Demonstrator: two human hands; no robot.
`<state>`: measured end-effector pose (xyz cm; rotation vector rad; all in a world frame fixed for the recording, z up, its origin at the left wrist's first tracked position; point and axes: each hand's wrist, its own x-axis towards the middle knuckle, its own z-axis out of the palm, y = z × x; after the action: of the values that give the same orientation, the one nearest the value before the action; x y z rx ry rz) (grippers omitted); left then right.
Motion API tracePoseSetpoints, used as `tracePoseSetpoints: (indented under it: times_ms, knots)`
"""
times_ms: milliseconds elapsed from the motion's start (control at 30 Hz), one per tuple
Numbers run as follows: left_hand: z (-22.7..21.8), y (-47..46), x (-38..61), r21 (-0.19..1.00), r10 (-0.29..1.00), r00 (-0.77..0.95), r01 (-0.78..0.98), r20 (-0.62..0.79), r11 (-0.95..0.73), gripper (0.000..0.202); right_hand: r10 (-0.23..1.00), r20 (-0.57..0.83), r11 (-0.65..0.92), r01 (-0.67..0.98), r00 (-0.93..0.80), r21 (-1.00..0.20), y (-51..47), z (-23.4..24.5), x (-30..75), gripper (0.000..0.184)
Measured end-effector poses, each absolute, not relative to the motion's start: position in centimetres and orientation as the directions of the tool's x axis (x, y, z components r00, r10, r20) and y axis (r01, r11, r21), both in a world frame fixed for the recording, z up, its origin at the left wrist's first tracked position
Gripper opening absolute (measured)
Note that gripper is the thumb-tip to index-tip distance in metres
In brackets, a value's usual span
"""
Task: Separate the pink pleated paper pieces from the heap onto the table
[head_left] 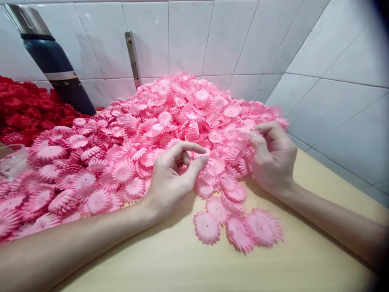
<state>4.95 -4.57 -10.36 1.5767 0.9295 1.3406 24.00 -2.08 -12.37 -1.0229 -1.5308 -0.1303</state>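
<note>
A large heap of pink disc-shaped petal pieces (164,117), with frilled edges and small centre holes, covers the table. My left hand (172,178) is in front of the heap's middle, thumb and index fingertips nearly meeting in a pinch. Whatever lies between those tips is too small to make out. On the right side of the heap, my right hand (273,158) is closed, its thumb against the bent index finger. Pink blur behind its fingertips hides whether a piece is held. Between my wrists, several loose pink discs (207,228) lie on the tabletop.
A dark blue bottle (60,73) with a metal cap stands at the back left. Beside it is a pile of red frilled pieces (27,109). A clear plastic container (13,162) sits at the left edge. White tiled walls (194,36) bound the wooden table (170,259).
</note>
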Motion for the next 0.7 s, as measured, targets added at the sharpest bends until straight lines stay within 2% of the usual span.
tracePoseSetpoints:
  times_ms: [67, 167, 267, 467, 700]
  knots:
    - [-10.4, -4.43, 4.76, 0.939, 0.929, 0.145, -0.001, 0.339, -0.343, 0.008, 0.513, 0.849, 0.604, 0.648, 0.13, -0.464, -1.8, -12.38, 24.31, 0.015]
    - [-10.43, -4.1, 4.61, 0.949, 0.93, 0.192, -0.021, 0.314, -0.316, 0.008, 0.504, 0.864, 0.664, 0.651, -0.026, -0.368, -1.87, -12.23, 24.17, 0.014]
    - [-10.58, -3.83, 4.6, 0.961, 0.939, 0.204, -0.029, 0.276, -0.276, 0.004, 0.52, 0.851, 0.663, 0.662, -0.07, -0.351, -2.16, -12.09, 23.86, 0.013]
    - [-10.96, -3.7, 4.74, 0.976, 0.955, 0.212, -0.1, 0.209, -0.192, 0.024, 0.512, 0.843, 0.684, 0.671, -0.161, -0.287, -2.4, -12.02, 23.82, 0.01]
    - [-10.76, -3.89, 4.78, 0.975, 0.952, 0.215, -0.073, 0.219, -0.208, 0.015, 0.485, 0.847, 0.721, 0.648, -0.219, -0.245, -2.6, -11.96, 23.97, 0.007]
